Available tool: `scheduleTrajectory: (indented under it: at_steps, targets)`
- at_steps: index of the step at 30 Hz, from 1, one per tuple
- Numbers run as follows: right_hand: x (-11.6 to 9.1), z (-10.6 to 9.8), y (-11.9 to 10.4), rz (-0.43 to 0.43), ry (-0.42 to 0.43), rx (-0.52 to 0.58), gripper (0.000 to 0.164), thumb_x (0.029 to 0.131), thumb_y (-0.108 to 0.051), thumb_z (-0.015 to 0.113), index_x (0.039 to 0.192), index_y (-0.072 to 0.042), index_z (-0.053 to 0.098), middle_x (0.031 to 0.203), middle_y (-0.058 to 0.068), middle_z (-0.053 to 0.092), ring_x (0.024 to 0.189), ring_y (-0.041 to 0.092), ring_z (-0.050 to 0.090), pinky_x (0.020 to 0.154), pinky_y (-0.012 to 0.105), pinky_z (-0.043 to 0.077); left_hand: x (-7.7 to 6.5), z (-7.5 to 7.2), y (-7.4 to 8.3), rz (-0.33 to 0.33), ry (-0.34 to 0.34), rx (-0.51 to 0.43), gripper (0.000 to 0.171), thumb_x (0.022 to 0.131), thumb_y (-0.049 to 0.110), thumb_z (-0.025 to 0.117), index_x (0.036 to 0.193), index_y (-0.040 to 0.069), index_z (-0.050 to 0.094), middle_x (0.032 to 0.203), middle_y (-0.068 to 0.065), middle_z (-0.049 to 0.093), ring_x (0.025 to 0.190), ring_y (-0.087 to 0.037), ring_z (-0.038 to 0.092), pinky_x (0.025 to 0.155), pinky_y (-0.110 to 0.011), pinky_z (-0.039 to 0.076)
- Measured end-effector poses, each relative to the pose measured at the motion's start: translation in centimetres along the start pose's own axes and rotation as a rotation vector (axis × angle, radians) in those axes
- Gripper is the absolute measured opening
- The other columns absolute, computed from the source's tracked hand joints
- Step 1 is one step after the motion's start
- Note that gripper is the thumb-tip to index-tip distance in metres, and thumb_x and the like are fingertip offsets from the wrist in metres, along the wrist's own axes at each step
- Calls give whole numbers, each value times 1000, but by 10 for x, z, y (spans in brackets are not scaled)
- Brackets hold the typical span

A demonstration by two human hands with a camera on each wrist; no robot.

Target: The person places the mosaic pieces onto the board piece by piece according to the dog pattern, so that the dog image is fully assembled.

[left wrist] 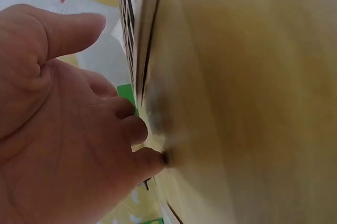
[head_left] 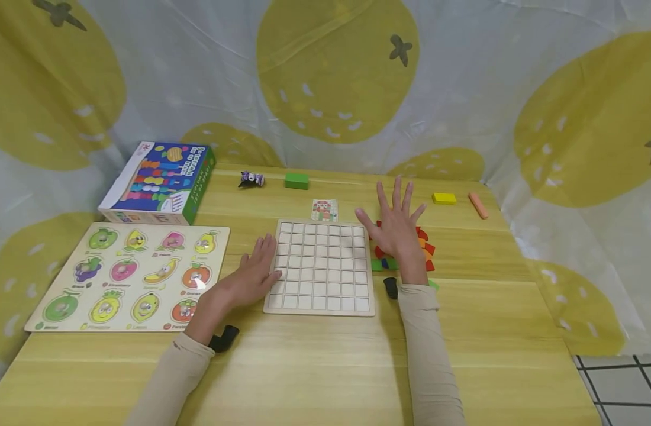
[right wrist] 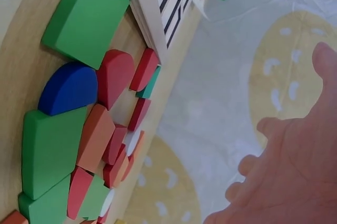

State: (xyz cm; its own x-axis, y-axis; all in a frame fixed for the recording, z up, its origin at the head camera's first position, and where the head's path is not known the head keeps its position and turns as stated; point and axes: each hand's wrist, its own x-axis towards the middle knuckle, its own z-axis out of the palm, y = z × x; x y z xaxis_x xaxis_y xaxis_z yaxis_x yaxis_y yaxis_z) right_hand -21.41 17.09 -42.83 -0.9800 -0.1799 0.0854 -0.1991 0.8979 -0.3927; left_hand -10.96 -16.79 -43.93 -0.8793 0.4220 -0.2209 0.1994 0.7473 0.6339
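Observation:
A wooden grid board (head_left: 322, 269) with bare square cells lies on the table. At its left edge is my left hand (head_left: 248, 275), fingers extended and holding nothing; the left wrist view shows the palm beside the board's side. My right hand (head_left: 397, 234) is spread wide above a cluster of coloured blocks right of the board, with nothing in it. The right wrist view shows these more closely: a blue rounded block (right wrist: 68, 88), green blocks (right wrist: 87, 19), and red and orange pieces. A small pattern card (head_left: 324, 210) lies just behind the board.
At left lies a fruit puzzle board (head_left: 128, 278), with a game box (head_left: 157, 180) behind it. Toward the back are a small dark figurine (head_left: 251, 179), a green block (head_left: 296, 181), a yellow block (head_left: 444, 199) and an orange stick (head_left: 478, 205). A patterned curtain (head_left: 197, 77) hangs behind.

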Motion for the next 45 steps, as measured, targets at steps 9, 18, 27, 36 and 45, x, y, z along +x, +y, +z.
scheduleTrajectory:
  at_steps: [9, 18, 27, 36, 45]
  targets:
    - [2, -6, 11, -43, -59, 135, 92, 106, -68, 49, 176, -25, 6, 181, 10, -15, 165, 44, -16, 124, 79, 5, -5, 0, -8, 68, -55, -14, 84, 112, 19, 58, 167, -12, 4, 177, -29, -7, 164, -48, -10, 127, -71, -6]
    - [9, -2, 41, -161, -43, 334, 47, 101, -14, 78, 142, 5, 66, 132, 24, 69, 112, 40, 66, 89, 49, 58, -7, -3, -8, 66, -51, -16, 85, 110, 20, 62, 166, -13, 8, 177, -30, -3, 164, -49, -5, 127, -71, -5]
    - [10, 16, 58, -173, -149, 412, 20, 94, -8, 85, 112, -1, 82, 94, 9, 72, 84, 25, 62, 76, 32, 54, -10, -4, -8, 73, -46, -25, 86, 109, 22, 64, 166, -13, 10, 176, -31, -1, 164, -49, -5, 127, -72, -5]
    - [10, 18, 54, -131, -200, 383, 22, 91, -4, 87, 112, 2, 82, 91, 9, 66, 77, 23, 53, 69, 29, 47, -10, 1, -10, 74, -40, -20, 86, 109, 19, 64, 167, -13, 9, 177, -30, -1, 164, -49, -4, 127, -72, -5]
    - [14, 17, 52, -92, -236, 351, 19, 92, -4, 86, 108, 3, 78, 91, 9, 62, 77, 21, 52, 71, 28, 47, -6, 2, -13, 86, -36, -39, 85, 109, 18, 64, 166, -13, 10, 177, -30, -1, 164, -50, -4, 126, -73, -5]
